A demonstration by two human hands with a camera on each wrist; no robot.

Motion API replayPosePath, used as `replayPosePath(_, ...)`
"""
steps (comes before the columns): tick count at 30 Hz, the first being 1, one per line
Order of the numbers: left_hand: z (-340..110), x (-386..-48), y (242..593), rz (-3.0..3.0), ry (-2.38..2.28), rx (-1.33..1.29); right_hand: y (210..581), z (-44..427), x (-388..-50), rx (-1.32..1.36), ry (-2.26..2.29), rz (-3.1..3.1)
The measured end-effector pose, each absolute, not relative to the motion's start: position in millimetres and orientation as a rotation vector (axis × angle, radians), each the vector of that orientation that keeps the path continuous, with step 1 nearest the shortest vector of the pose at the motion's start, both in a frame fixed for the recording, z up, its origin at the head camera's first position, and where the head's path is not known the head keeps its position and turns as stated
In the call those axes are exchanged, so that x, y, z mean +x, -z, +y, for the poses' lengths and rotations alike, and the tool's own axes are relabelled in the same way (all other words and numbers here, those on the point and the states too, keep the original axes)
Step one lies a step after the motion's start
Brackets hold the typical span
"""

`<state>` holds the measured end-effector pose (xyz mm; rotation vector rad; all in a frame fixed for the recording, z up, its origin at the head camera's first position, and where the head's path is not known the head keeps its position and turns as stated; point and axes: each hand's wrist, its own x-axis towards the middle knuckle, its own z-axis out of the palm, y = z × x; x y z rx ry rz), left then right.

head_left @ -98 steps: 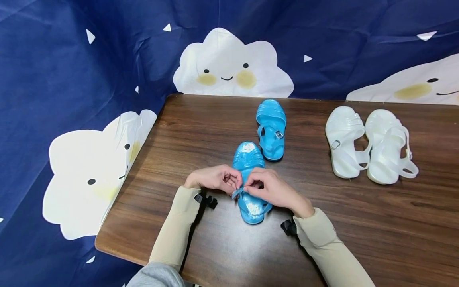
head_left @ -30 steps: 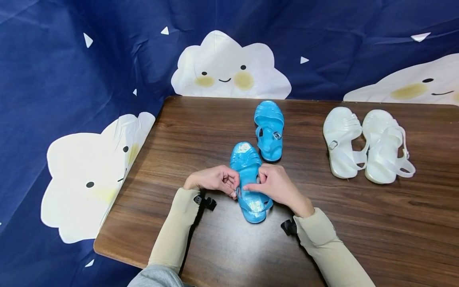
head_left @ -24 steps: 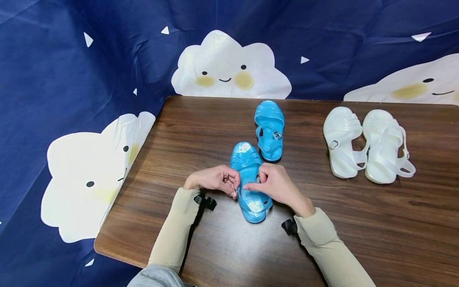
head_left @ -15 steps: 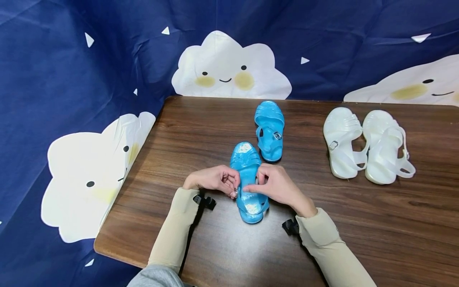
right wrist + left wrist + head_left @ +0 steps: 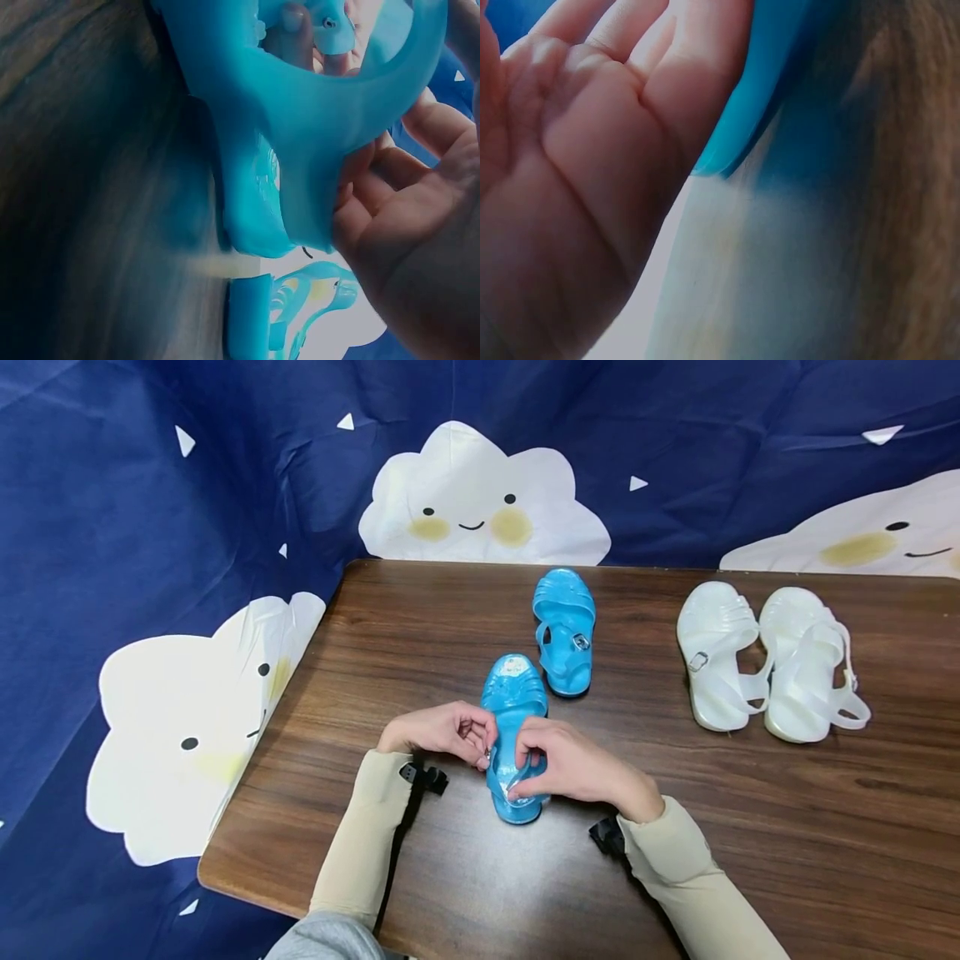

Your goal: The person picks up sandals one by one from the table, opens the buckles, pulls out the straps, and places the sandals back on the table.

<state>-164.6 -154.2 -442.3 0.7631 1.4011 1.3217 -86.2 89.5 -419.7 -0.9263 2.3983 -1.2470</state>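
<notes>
A glossy blue jelly sandal [image 5: 517, 693] lies on the table, toe pointing away from me. At its left side my left hand [image 5: 450, 732] pinches the small metal buckle [image 5: 488, 755] with thumb and fingertips. My right hand [image 5: 573, 764] reaches over from the right, its curled fingers and thumb on the sandal's strap near the heel. In the right wrist view the blue strap [image 5: 315, 105] arches beside the right fingers, and a loose strap end with a small hole shows near other fingertips. The left wrist view shows mainly the left palm [image 5: 592, 157], its fingertips out of sight.
A second blue sandal [image 5: 567, 610], its buckle strap across, lies just beyond, slightly right. Two white sandals [image 5: 712, 660] lie side by side at the right. The brown wooden table [image 5: 300, 827] meets a blue cloth [image 5: 247, 468] with cloud prints at its back and left.
Over three seconds ago both hands met at the strap on the left side. The right hand has since gone to the right side, then lower toward the heel. The sandal has shifted slightly left.
</notes>
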Motion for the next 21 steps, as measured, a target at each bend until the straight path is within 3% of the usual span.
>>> replayPosePath(21,-149,-162,439,1.477,-1.279,0.746,421,79,-83,-1.014,1.184,2.47)
